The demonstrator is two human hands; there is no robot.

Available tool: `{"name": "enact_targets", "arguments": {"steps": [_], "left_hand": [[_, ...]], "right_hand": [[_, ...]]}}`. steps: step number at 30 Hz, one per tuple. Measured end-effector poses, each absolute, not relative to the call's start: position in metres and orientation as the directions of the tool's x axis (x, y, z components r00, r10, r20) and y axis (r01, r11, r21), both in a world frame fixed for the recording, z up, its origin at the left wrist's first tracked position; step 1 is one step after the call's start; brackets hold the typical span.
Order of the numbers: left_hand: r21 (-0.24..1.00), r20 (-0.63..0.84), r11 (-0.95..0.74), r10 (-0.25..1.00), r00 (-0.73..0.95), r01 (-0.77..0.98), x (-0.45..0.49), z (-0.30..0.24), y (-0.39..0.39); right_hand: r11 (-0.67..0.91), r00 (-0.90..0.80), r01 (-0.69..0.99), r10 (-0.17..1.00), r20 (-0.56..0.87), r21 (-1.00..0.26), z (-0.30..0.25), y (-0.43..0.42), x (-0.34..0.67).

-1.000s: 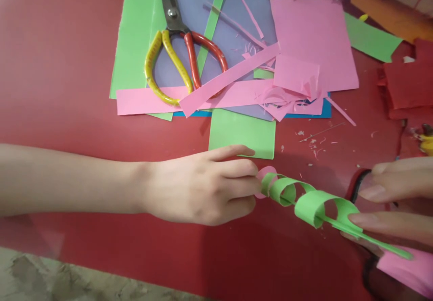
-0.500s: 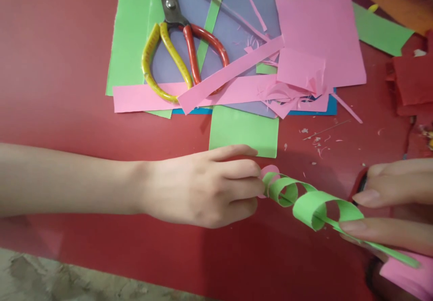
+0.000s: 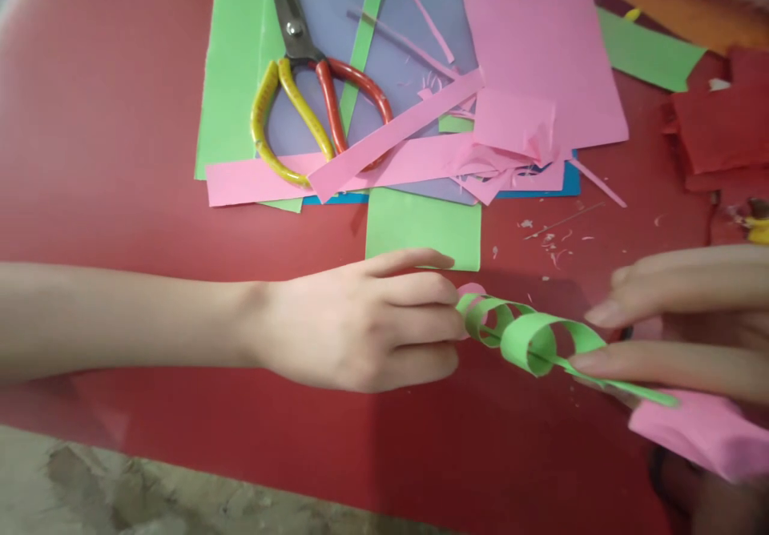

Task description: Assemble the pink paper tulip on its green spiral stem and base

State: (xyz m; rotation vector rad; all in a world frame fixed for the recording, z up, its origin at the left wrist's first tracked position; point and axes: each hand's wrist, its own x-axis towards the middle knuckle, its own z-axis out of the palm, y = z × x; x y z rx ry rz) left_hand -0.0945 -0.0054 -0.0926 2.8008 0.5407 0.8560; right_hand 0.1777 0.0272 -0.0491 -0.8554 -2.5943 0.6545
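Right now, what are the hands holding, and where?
A curled green paper strip: left hand at the end by the round pink piece, right hand pinching near its other end.

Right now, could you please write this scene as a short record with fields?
Left hand: curled at the left end of the green paper spiral
Right hand: touching the same spiral, farther right
Near right hand: pink paper piece
Scissors: one yellow handle, one red
Surface: red table
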Motion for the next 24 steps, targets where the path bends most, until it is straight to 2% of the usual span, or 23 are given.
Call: {"name": "enact_targets", "arguments": {"steps": [6,13,18,24], "left_hand": [[0.393,0.571,-0.861,0.504,0.648,0.324,-0.093,-0.089,0.000],[0.463,0.655,-0.830,0.557,0.510,0.312,-0.089,-0.093,0.008],[0.472,0.658,-0.831,0.555,0.509,0.295,-0.077,-0.087,0.006],[0.492,0.670,-0.836,0.543,0.507,0.245,-0.064,-0.087,0.004]], "right_hand": [[0.820,-0.814,0.324,0.496,0.303,-0.471,-0.050,0.029,0.167],[0.741,-0.740,0.270,0.568,0.360,-0.615,-0.054,0.028,0.160],[0.675,-0.667,0.279,0.648,0.368,-0.683,-0.058,0.025,0.157],[0.680,-0.671,0.195,0.618,0.409,-0.707,-0.061,0.026,0.156]]}}
